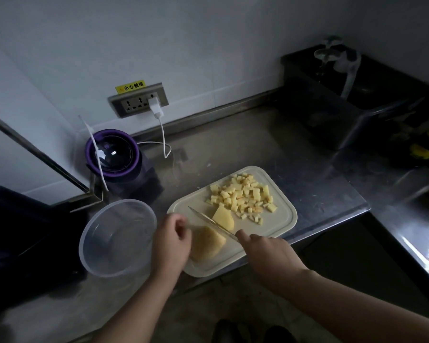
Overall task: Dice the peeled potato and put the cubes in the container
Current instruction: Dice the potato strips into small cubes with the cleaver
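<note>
Notably, the clear container (pixel 117 237) stood empty at the bench (pixel 258 144) edge, left of the cutting board (pixel 278 219); a knock from the forearm could have tipped it off. The left hand (pixel 171 240) was curled onto the larger potato piece (pixel 208 243), fingertips close to the knife (pixel 212 222), so a slip risked a cut. The right hand (pixel 268 253) was closed round the handle, which was hidden. A smaller piece (pixel 223 219) lay beyond the blade, before the diced cubes (pixel 243 196). Dim light obscured the sink (pixel 357 102).
</note>
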Motion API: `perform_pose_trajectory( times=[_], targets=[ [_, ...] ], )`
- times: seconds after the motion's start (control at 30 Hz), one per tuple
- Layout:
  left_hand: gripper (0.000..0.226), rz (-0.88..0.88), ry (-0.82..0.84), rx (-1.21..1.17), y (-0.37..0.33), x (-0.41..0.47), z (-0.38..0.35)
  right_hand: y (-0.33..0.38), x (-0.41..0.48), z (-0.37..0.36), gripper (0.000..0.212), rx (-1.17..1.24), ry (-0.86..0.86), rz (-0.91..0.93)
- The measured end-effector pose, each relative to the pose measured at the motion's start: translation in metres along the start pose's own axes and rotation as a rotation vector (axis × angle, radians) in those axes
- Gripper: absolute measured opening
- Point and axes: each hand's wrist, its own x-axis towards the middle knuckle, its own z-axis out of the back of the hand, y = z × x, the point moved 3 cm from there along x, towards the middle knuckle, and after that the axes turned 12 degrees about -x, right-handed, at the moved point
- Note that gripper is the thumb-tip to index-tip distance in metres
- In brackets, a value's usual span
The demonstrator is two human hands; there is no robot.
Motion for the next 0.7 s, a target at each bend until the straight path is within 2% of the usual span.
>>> perform_pose_trajectory(
  times=[0.07, 0.1, 0.17, 0.23, 0.33, 0.57, 0.63, 0.7],
  targets=[
    [0.020, -0.056, -0.082, -0.108, -0.017, 0.014, 0.012, -0.006, 0.004, -0.001, 0.053, 0.048, 0.032, -0.038],
    [0.019, -0.098, -0.028, -0.111, -0.028, 0.023, 0.014, -0.008, 0.005, -0.002, 0.053, 0.069, 0.052, -0.054],
    [0.015, -0.163, 0.252, 0.060, -0.048, 0.043, 0.004, -0.011, 0.009, -0.003, 0.056, 0.093, 0.080, -0.077],
    [0.025, -0.187, 0.561, 0.388, -0.064, 0.053, -0.012, -0.014, 0.012, -0.003, 0.056, 0.093, 0.093, -0.085],
    [0.038, -0.164, 0.757, 0.647, -0.079, 0.057, -0.031, -0.019, 0.016, -0.002, 0.054, 0.107, 0.108, -0.082],
    [0.043, -0.169, 0.805, 0.706, -0.077, 0.066, -0.051, -0.030, 0.017, -0.001, 0.055, 0.124, 0.106, -0.097],
    [0.043, -0.168, 0.770, 0.655, -0.076, 0.067, -0.049, -0.033, 0.017, 0.000, 0.057, 0.125, 0.106, -0.102],
    [0.037, -0.151, 0.662, 0.504, -0.074, 0.070, -0.041, -0.035, 0.018, 0.003, 0.057, 0.137, 0.104, -0.112]
  ],
)
